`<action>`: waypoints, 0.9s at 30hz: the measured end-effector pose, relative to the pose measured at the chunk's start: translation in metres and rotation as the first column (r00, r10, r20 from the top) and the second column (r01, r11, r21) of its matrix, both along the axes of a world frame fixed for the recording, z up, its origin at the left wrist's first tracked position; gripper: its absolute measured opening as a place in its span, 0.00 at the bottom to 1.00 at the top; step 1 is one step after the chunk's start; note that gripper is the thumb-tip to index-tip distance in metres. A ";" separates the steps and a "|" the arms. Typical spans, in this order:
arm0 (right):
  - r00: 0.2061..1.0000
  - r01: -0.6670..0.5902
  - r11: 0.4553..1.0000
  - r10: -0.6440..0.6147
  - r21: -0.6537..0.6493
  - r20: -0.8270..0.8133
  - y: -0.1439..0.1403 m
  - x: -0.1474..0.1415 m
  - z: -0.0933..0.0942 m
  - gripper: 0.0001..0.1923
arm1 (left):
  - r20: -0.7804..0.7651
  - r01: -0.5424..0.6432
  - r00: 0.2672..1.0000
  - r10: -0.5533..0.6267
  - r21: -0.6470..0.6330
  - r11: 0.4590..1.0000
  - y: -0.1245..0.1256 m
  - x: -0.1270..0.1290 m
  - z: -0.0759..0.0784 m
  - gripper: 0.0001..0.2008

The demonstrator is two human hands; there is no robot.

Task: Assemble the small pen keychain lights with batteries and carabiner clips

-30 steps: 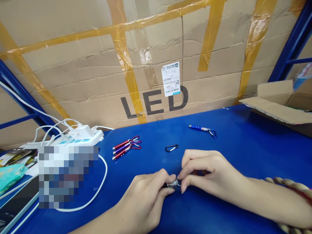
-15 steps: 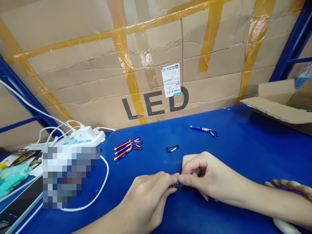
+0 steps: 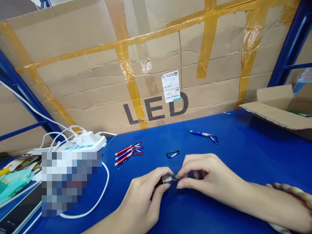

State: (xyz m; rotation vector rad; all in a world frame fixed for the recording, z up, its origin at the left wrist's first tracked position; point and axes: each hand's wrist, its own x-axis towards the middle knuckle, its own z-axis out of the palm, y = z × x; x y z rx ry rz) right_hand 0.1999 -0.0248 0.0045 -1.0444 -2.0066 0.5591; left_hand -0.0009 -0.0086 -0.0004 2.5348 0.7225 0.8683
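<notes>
Blue flat tabletop (image 3: 234,143): white plastic power strip (image 3: 97,143) at L, then 3 slim metal penlights, 2 red & 1 purple (image 3: 125,154). L hand (image 3: 143,196) curls round a black cylinder w/ silvery label (image 3: 167,179), near ctr; black metal carabiner (image 3: 174,155) lies farther off. R hand (image 3: 207,172) has thumb & index slightly apart by cylinder's tip, can't tell if gripping anything; blue metal penlight (image 3: 199,133) far R.

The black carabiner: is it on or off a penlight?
Off. The black carabiner lies by itself on the blue table, attached to nothing.
</notes>
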 end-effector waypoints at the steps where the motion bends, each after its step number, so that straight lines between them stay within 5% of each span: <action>1: 1.000 0.013 0.997 -0.015 0.079 0.021 0.001 0.002 0.000 0.13 | 0.003 -0.015 1.000 0.015 -0.016 1.000 0.001 0.000 0.000 0.10; 11: 0.994 -0.024 0.911 -0.023 0.412 0.109 -0.006 0.008 -0.002 0.09 | -0.029 -0.028 0.999 0.025 -0.109 0.994 0.003 -0.001 -0.004 0.11; 21: 0.882 0.143 0.935 -0.269 0.324 0.387 0.008 0.013 -0.003 0.18 | -0.072 -0.162 0.986 0.149 -0.246 0.955 0.006 0.003 0.003 0.11; 27: 0.823 0.102 0.965 -0.219 0.242 0.525 0.023 0.021 -0.011 0.18 | -0.003 -0.217 0.972 0.237 -0.408 0.887 0.011 0.005 0.002 0.14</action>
